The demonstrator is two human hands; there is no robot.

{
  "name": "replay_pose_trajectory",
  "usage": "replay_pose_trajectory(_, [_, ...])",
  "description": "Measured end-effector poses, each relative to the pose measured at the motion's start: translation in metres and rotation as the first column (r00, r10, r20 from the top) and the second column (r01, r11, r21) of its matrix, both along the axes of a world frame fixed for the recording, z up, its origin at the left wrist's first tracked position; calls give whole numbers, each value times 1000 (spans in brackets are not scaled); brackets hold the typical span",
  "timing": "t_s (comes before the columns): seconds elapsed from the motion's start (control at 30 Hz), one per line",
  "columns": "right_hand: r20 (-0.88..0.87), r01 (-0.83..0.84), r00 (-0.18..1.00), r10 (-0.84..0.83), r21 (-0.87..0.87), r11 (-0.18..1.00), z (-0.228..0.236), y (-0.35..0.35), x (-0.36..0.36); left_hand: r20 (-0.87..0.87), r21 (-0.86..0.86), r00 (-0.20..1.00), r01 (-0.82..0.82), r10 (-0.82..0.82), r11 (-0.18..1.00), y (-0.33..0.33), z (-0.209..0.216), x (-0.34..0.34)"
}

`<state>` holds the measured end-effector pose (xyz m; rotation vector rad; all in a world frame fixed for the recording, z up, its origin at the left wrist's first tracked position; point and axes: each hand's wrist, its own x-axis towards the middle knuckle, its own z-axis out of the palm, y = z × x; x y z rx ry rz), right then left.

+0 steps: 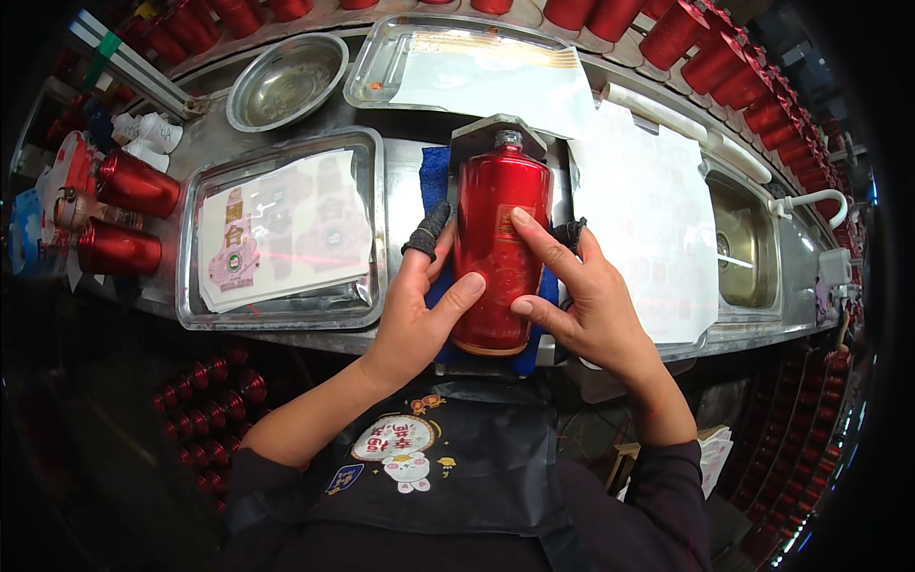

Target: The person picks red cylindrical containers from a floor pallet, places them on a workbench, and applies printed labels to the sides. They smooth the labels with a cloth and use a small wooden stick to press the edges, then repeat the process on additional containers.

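Observation:
A shiny red bottle lies with its clear neck pointing away from me, on a blue cloth and against an angular metal rest. My left hand holds the bottle's left side, thumb on its front. My right hand grips its right side, with the index fingertip on a small gold-marked patch and the thumb lower down. Dark finger covers wrap a finger of each hand. The bottle hides the ends of some fingers.
At left, a metal tray holds printed sheets; two red bottles lie beyond it. A metal bowl and another tray stand behind. White sheets and a sink are to the right. Red bottles line the back.

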<state>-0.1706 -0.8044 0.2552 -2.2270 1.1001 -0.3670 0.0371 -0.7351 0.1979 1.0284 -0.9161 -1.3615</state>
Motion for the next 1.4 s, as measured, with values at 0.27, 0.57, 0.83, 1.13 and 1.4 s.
replay_pose_trajectory(0.27, [-27,-2,1000,4,74,997,8,-2,1,-40,-7,999,22,-22,1000,-1,7,-1])
replay_pose_trajectory(0.57, [121,37,991,-56,158,987,0,-3,-1,19,6,1000,-6,5,1000,-3,11,-3])
replay_pose_trajectory(0.83, [265,81,955,-132,194,978,-13,0,1,12,5,1000,-13,13,1000,-4,10,-3])
replay_pose_trajectory(1.13, [296,82,941,-164,272,959,-11,0,2,14,-4,1000,-9,9,1000,-5,9,-3])
replay_pose_trajectory(1.4, [293,97,943,-160,220,971,-8,3,2,-5,0,1000,-13,13,1000,-4,9,-4])
